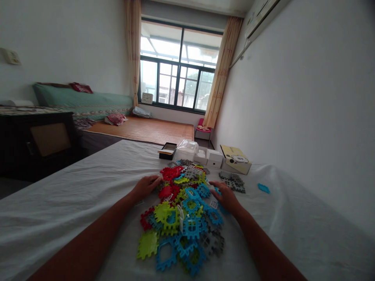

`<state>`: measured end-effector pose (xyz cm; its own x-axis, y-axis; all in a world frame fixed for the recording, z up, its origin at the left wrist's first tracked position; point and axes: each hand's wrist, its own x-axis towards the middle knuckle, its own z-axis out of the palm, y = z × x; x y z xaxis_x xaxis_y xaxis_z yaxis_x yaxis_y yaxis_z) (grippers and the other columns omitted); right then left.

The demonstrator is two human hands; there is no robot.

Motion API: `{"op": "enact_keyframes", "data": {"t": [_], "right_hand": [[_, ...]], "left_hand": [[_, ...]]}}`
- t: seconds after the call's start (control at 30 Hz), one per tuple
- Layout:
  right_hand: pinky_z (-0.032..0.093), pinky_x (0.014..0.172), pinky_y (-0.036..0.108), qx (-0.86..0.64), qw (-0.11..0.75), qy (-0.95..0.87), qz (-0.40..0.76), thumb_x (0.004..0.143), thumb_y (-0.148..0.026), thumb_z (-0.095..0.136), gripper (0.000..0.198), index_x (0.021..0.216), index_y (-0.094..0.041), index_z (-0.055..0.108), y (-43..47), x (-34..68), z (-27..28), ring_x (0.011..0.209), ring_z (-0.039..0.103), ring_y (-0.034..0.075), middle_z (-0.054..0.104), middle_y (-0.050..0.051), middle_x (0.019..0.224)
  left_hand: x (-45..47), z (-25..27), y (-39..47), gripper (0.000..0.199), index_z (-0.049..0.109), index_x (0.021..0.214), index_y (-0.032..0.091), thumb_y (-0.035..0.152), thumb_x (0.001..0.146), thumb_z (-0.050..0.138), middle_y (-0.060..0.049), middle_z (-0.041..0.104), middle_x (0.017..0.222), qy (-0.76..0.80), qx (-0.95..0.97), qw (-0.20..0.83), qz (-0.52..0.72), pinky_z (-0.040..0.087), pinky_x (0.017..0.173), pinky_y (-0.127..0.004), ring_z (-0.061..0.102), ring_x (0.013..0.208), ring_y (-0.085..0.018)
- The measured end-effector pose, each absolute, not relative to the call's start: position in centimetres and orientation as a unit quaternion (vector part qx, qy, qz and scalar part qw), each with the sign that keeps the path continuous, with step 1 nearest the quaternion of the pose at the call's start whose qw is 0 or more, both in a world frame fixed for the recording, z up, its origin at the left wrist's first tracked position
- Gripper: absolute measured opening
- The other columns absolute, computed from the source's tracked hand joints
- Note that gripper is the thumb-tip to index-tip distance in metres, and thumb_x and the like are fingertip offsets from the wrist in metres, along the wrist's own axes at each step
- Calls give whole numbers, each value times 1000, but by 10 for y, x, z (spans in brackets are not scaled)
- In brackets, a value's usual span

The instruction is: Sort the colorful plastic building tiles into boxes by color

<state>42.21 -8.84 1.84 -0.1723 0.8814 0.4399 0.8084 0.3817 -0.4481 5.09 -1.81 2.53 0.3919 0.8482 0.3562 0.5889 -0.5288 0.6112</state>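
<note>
A heap of interlocking toy building tiles with notched edges lies on the white sheet in front of me, in red, lime green, blue and grey. At the heap's left edge is my left hand, fingers stretched toward the red tiles and holding nothing that I can see. On the opposite side, my right hand has its fingers apart, close against blue tiles and a small white piece. Whether those fingertips touch the tiles is hard to make out. Grey tiles show at the heap's lower right.
Beyond the heap stand a black open box, a clear plastic container, white boxes and a yellow-and-white carton. Joined grey tiles and a lone blue tile lie to the right. A wall runs along the right side.
</note>
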Motion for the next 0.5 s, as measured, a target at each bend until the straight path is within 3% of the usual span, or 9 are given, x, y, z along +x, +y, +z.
{"op": "enact_keyframes", "data": {"t": [0.17,0.33,0.5], "right_hand": [[43,95,42,-539,290,-790,42,75,-35,64,53,125,-18,55,-92,405,9,111,54,27,62,12,119],[43,94,39,-504,316,-801,71,79,-43,61,39,112,-22,63,-95,418,18,107,57,24,65,9,113],[39,99,43,-561,351,-750,11,86,-42,50,34,108,-21,65,-94,418,23,114,54,24,63,10,119]], "left_hand": [[51,25,-18,43,69,89,18,47,89,38,-3,72,85,443,815,189,321,44,70,-24,63,79,-19],[52,26,-20,43,69,86,17,47,89,38,-3,71,80,447,814,186,321,43,65,-23,62,75,-18],[51,23,-19,43,69,84,18,46,89,37,-2,69,75,444,814,181,327,41,64,-24,60,70,-17]]}}
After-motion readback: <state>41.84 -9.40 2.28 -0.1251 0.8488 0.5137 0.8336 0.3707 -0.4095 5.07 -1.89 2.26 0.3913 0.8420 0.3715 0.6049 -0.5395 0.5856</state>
